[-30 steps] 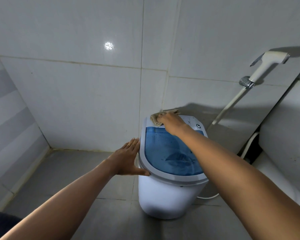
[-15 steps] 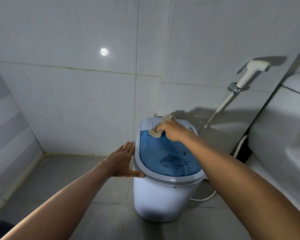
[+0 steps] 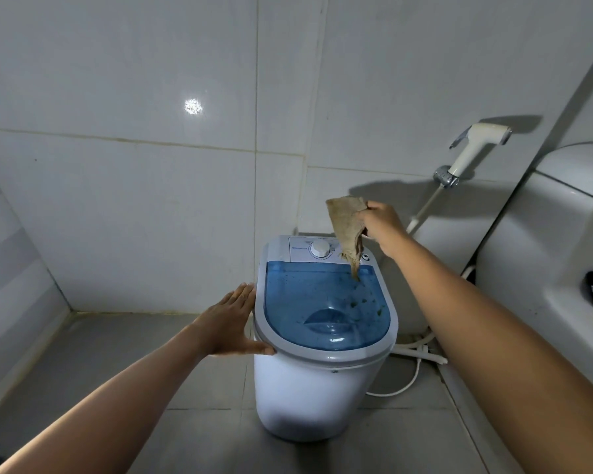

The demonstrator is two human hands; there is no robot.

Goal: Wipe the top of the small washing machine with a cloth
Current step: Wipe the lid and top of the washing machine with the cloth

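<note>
One cloth [image 3: 347, 227] hanging vertically, tip down.

Walls [image 3: 117, 200]: large pale glossy tiles, bright light spot reflected | floor [image 3: 199, 436]: grey tiles | right: white toilet cistern [image 3: 545, 234], white bidet sprayer [image 3: 473, 145] wall-mounted, white hoses [image 3: 415, 350] on floor | light: dim.

Left hand [image 3: 231, 321] flat, fingers straight; right hand [image 3: 380, 220] raised, fingers seemingly pinched.
</note>
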